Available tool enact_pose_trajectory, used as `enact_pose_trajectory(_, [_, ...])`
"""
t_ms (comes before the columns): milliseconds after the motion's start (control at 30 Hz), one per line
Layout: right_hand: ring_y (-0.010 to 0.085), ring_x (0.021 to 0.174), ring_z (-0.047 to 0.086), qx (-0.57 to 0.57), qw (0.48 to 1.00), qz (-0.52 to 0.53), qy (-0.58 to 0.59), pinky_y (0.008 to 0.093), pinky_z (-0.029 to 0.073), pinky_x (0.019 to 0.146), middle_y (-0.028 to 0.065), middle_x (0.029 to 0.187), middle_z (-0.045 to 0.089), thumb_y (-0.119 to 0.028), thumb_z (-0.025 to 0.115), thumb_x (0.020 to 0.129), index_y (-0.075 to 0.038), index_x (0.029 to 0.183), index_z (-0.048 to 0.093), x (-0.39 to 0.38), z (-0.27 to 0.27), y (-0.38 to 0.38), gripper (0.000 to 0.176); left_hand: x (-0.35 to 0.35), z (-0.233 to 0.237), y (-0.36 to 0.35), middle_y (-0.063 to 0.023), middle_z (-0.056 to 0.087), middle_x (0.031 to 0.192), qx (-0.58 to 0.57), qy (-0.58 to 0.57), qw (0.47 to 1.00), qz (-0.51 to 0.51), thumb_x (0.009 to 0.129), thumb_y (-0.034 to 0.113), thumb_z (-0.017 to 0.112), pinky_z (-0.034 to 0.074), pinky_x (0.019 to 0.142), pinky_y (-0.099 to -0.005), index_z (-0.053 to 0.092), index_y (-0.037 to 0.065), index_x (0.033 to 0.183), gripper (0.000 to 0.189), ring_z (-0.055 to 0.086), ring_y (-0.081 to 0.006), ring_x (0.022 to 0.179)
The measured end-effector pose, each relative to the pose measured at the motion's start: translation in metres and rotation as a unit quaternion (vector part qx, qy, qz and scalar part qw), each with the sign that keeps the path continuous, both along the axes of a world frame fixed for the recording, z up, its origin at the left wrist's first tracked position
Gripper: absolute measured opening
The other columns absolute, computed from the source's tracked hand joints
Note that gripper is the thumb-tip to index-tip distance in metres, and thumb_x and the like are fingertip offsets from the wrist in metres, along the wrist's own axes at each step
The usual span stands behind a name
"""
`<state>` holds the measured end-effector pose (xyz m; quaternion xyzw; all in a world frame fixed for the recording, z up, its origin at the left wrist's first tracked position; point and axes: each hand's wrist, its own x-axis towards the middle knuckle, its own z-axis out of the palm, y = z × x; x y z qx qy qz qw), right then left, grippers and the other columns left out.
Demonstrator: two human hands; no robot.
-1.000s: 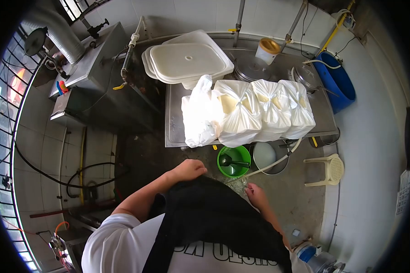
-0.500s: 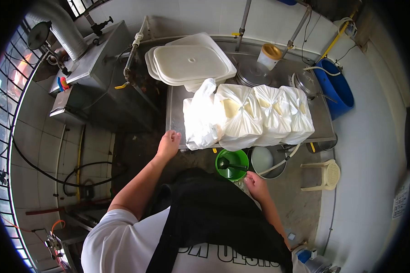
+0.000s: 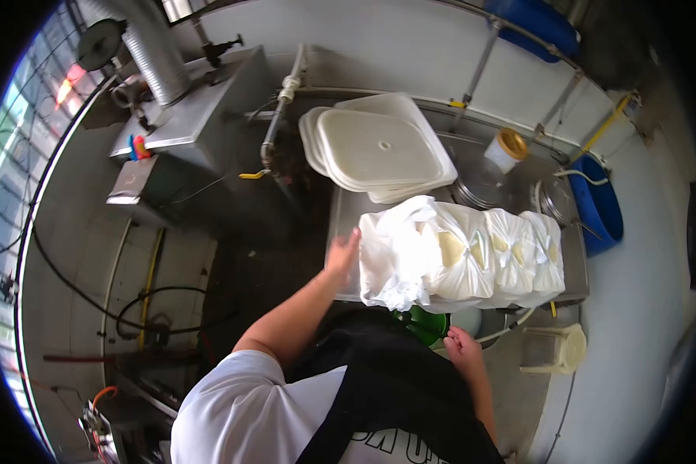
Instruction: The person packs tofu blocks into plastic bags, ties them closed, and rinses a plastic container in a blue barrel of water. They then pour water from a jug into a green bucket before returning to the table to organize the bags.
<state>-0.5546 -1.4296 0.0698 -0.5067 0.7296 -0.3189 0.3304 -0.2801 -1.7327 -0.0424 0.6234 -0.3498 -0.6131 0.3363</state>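
Note:
My left hand point(image 3: 343, 251) is at the left end of the counter, its fingers apart and right beside a knotted white plastic bag point(image 3: 394, 255). That bag stands at the left of a row of several tied white bags point(image 3: 464, 251), with yellowish contents showing through openings near the knots. Lower down, my right hand point(image 3: 464, 346) is closed, its curled fingers at the right rim of a green bucket point(image 3: 427, 325). I cannot tell what those fingers grip. The bags and the counter's front edge hide part of the bucket.
White plastic lids point(image 3: 383, 147) are stacked behind the bags on the metal counter point(image 3: 344, 224). A gold-lidded tub point(image 3: 506, 149) and a round metal lid point(image 3: 479, 185) are at the back. A blue barrel point(image 3: 599, 205) and a cream stool point(image 3: 557, 348) stand at the right.
My left hand has moved from the counter's front left corner to the side of the leftmost bag, its fingers opening. The view has shifted, and the bags now cover more of the bucket.

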Motion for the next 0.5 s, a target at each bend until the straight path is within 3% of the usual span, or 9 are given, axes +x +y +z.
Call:
enact_pose_trajectory(33, [0.0231,0.092,0.070,0.004,1.000,-0.009,0.006,0.0344,0.056,0.083,0.0183,0.111,0.072,-0.016,0.069,0.095,0.004,0.127,0.062,0.000,0.003,0.006,0.039,0.006,0.004,-0.029,-0.0268,0.044,0.151,-0.015,0.011,0.999,-0.026,0.084,0.070,0.070,0.040,0.109,-0.0558,0.035,-0.005,0.150,0.106,0.046,-0.0368,0.136])
enact_pose_trajectory(100, [0.0231,0.091,0.070,0.013,1.000,-0.027,0.011,0.0345,0.056,0.082,0.0176,0.109,0.072,-0.016,0.069,0.095,0.003,0.127,0.063,-0.001,0.003,0.013,0.038,-0.004,0.064,-0.055,-0.0263,0.036,0.157,-0.094,0.015,0.995,0.042,0.081,0.067,0.075,0.037,0.114,-0.0517,0.017,-0.001,0.158,0.118,0.039,-0.0379,0.143])
enact_pose_trajectory(167, [0.0232,0.090,0.070,0.014,0.999,-0.042,0.013,0.0346,0.056,0.082,0.0169,0.107,0.072,-0.016,0.068,0.095,0.002,0.127,0.063,0.001,0.006,0.011,0.037,-0.014,0.059,-0.111,-0.0275,0.032,0.159,-0.164,0.009,0.985,0.058,0.077,0.060,0.083,0.035,0.115,-0.0450,0.010,-0.003,0.159,0.126,0.035,-0.0361,0.145])
enact_pose_trajectory(200, [0.0237,0.089,0.071,0.020,0.999,-0.044,0.019,0.0350,0.056,0.081,0.0164,0.106,0.073,-0.017,0.068,0.096,0.000,0.127,0.063,0.003,0.009,0.011,0.036,-0.022,0.086,-0.119,-0.0278,0.038,0.154,-0.190,0.021,0.979,0.072,0.076,0.056,0.086,0.036,0.115,-0.0450,0.015,-0.005,0.156,0.122,0.040,-0.0345,0.142])
enact_pose_trajectory(233, [0.0242,0.088,0.071,0.029,0.998,-0.047,0.025,0.0354,0.056,0.081,0.0158,0.105,0.073,-0.018,0.068,0.096,-0.002,0.128,0.063,0.005,0.012,0.014,0.036,-0.024,0.077,-0.148,-0.0228,0.044,0.150,-0.179,0.030,0.979,0.090,0.076,0.049,0.088,0.037,0.113,-0.0454,0.020,-0.003,0.153,0.115,0.045,-0.0329,0.136])
enact_pose_trajectory(300, [0.0252,0.088,0.071,0.033,0.996,-0.067,0.042,0.0359,0.056,0.080,0.0158,0.104,0.073,-0.020,0.068,0.096,-0.003,0.128,0.063,0.005,0.009,0.020,0.036,-0.020,0.078,-0.189,-0.0152,0.062,0.130,-0.195,0.128,0.965,0.118,0.080,0.035,0.086,0.047,0.100,-0.0450,0.049,-0.001,0.135,0.076,0.060,-0.0304,0.116])
enact_pose_trajectory(333, [0.0261,0.088,0.071,0.029,0.995,-0.075,0.056,0.0364,0.056,0.080,0.0157,0.104,0.073,-0.022,0.068,0.096,-0.004,0.128,0.063,0.004,0.006,0.023,0.037,-0.013,0.084,-0.206,-0.0141,0.067,0.119,-0.140,0.135,0.975,0.109,0.082,0.028,0.082,0.051,0.090,-0.0481,0.059,0.002,0.126,0.056,0.065,-0.0303,0.107])
enact_pose_trajectory(400, [0.0274,0.089,0.072,0.035,0.992,-0.101,0.066,0.0367,0.056,0.080,0.0161,0.105,0.073,-0.022,0.068,0.096,-0.004,0.128,0.063,0.005,-0.001,0.032,0.037,-0.006,0.082,-0.233,-0.0139,0.068,0.117,-0.151,0.167,0.968,0.111,0.086,0.020,0.075,0.056,0.079,-0.0479,0.059,0.004,0.129,0.049,0.069,-0.0331,0.102])
enact_pose_trajectory(500, [0.0297,0.091,0.072,0.064,0.986,-0.139,0.067,0.0378,0.056,0.081,0.0170,0.108,0.073,-0.025,0.068,0.096,-0.004,0.128,0.063,0.011,-0.005,0.045,0.038,0.007,0.071,-0.257,-0.0155,0.067,0.120,-0.159,0.204,0.963,0.070,0.088,0.015,0.071,0.057,0.082,-0.0498,0.057,0.003,0.132,0.047,0.069,-0.0336,0.106])
